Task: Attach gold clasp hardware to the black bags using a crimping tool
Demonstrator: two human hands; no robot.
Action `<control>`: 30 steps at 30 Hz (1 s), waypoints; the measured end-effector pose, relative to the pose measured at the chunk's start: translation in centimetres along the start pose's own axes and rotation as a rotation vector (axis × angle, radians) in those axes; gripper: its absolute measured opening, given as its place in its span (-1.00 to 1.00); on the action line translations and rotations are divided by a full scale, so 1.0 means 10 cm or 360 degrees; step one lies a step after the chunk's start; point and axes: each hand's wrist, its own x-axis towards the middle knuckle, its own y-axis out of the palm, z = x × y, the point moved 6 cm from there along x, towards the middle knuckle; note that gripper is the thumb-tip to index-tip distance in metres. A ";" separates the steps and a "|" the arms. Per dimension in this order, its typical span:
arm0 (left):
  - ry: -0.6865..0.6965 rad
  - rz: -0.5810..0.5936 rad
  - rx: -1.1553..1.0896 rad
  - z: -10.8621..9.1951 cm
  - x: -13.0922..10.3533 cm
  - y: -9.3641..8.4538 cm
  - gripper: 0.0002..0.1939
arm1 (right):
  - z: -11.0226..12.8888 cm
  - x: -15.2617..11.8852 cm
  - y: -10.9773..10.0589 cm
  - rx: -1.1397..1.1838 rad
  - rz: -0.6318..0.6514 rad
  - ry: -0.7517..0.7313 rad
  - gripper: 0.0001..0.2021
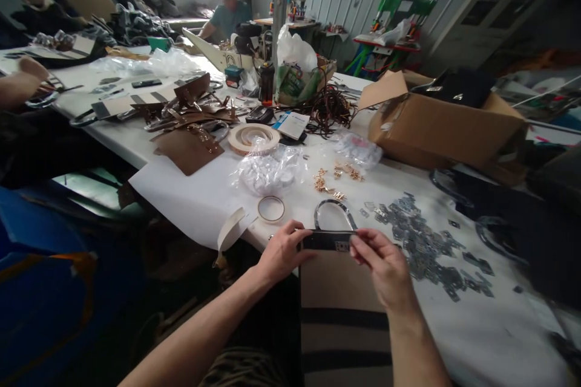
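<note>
Dark band: a long, narrow, dark strip (322,240) tops a beige flat panel (342,284) with black crosswise stripes; it is held at the near edge of the white-topped bench (458,326), and the panel drops from it towards the person's body.
Left hand: the left hand (287,249) pinches the strip's left end, forefinger along the top, thumb on the near face.
Right hand: the right hand (384,257) grasps the strip's right end between bent fingers and thumb; whether the fingertips also hold something small, I cannot tell.
Metal plate: one small, grey, rectangular metal plate (342,246) sits on the strip's near face, just left of the right fingertips and well apart from the left hand. The strip's long axis runs from hand to hand, roughly level, so the right hand is nearer to the plate.
Handle: a dark, shiny, curved loop (348,213) arches beyond the strip, away from the person.
Loose plates: a spread of flat grey metal pieces (422,236) lies right of the right hand, towards the bench's right edge.
Brass bits: small gold-coloured metal fasteners (320,181) lie farther from the near edge, past the loop.
Tape: a thin, pale, round tape roll (258,209) lies near the near edge, beyond the left hand.
</note>
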 end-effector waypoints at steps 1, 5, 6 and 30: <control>0.0000 -0.0009 0.0004 0.03 0.00 0.02 -0.52 | -0.06 -0.01 0.12 -0.0077 0.0041 0.0006 -0.61; 0.0165 -0.0099 0.0069 0.00 -0.01 0.10 -0.65 | -0.27 -0.02 0.37 -0.0366 0.0074 -0.0018 -0.58; 0.0202 -0.0116 0.0081 -0.01 -0.02 0.11 -0.66 | -0.31 -0.03 0.39 -0.0412 0.0068 -0.0026 -0.58; 0.0024 -0.0064 -0.0073 0.06 -0.03 0.08 -0.54 | -0.33 -0.02 0.59 -0.0976 0.0095 -0.0176 -0.77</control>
